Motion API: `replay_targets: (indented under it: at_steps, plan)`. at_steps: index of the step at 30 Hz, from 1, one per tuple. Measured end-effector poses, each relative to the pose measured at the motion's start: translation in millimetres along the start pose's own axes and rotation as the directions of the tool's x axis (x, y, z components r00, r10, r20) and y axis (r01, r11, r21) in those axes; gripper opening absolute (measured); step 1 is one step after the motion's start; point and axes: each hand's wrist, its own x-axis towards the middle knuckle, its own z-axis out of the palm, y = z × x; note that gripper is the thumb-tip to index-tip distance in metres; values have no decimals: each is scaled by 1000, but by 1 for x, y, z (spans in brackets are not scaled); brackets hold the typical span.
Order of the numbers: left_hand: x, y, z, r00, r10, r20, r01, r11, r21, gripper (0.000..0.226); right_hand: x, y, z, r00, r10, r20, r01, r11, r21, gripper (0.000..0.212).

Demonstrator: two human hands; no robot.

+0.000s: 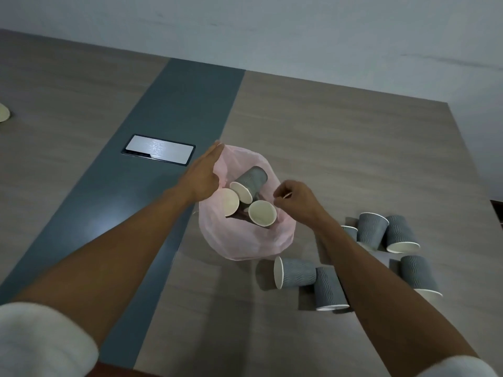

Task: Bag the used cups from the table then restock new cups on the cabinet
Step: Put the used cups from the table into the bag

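loose cups [295, 272] right of bag [245, 240], nearest right hand [295, 195] pinching rim; left hand [202, 174] flat, holding mouth wide.

The thin pink plastic bag [246, 235] stands open on the wood-grain table [353, 148], its mouth partly filled by three grey ribbed paper cups [251, 178] lying tilted inside. The left hand [202, 174] lies flat along the rim at ten o'clock, and the right hand [295, 197] pinches the rim at three o'clock, so entry is open mainly from twelve o'clock. From four to five o'clock of the bag, loose grey ribbed cups [295, 272] crowd the tabletop (some upside down, some on their sides), partly under the right forearm. At eleven o'clock a flat silver panel [159, 151] sits flush in the dark grey strip [174, 110]. Bare tabletop stretches from twelve to two o'clock.
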Motion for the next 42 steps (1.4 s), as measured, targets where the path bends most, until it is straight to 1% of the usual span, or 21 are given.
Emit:
replay_targets:
  at_steps: [2,3,5,7,8,11,14,16,18,20,21,24,26,27,29,31,33,35,37,40,42]
  plan:
    - [-2,-1,0,1000,-5,-7,6,1000,27,85,-11,6,-8,969,22,245,16,988,-152,11]
    - [-4,0,0,1000,0,-4,1,999,34,85,-18,10,-9,924,80,373,13,970,-241,17]
    - [-7,0,1,1000,-6,-3,6,999,44,84,-31,16,-7,821,216,529,33,907,-421,42]
    - [-9,1,3,1000,-15,-12,16,999,46,85,-43,22,-1,764,327,557,54,827,-560,73]
    - [-11,1,3,1000,-17,-16,18,999,49,86,-48,25,3,749,366,552,54,796,-603,81]
    - [-15,2,6,999,-8,-34,10,998,57,86,-61,40,18,733,404,547,127,709,-694,82]
    - [-20,1,8,999,-1,-42,4,998,63,83,-71,55,32,763,363,535,141,714,-686,83]
    - [-23,-2,8,1000,-4,-24,5,998,60,83,-73,58,32,771,318,551,131,768,-627,80]
    - [-26,-5,6,1000,-21,-2,21,998,57,82,-73,49,20,782,260,566,68,868,-492,74]
    - [-28,-11,4,1000,-12,9,11,996,88,81,-68,31,-1,796,194,574,-93,975,-201,68]
    - [-28,-14,3,1000,-6,13,4,995,104,81,-64,20,-11,816,142,560,-148,988,-35,65]
    - [-33,-20,1,999,24,32,-28,993,118,88,-47,-9,-28,930,12,369,-158,917,367,57]
    - [-40,-20,-1,998,22,53,-28,994,110,93,-39,-23,-24,975,-17,220,-99,857,506,61]
    - [-43,-19,-2,998,15,61,-21,995,99,94,-37,-29,-17,985,-23,171,-68,859,508,63]
    - [-48,-18,-3,998,7,63,-11,998,69,97,-38,-39,0,986,-44,163,-29,906,421,66]
    - [-50,-18,-3,998,6,61,-9,999,52,99,-41,-42,17,966,-55,251,-20,958,288,71]
    - [-51,-17,-2,997,-17,73,18,1000,-5,101,-41,-39,27,946,-37,322,-39,974,225,74]
    - [-52,-15,0,996,-38,77,44,997,-66,102,-38,-32,25,956,4,293,-68,976,207,57]
    - [-51,-15,3,997,-49,67,53,996,-69,102,-36,-23,15,967,34,254,-63,992,108,31]
    - [-48,-15,8,998,-47,46,49,998,-26,97,-36,-5,-5,938,131,322,-48,966,-252,19]
    - [-46,-11,13,999,-30,28,30,1000,-2,90,-44,7,-15,877,293,380,-68,860,-506,24]
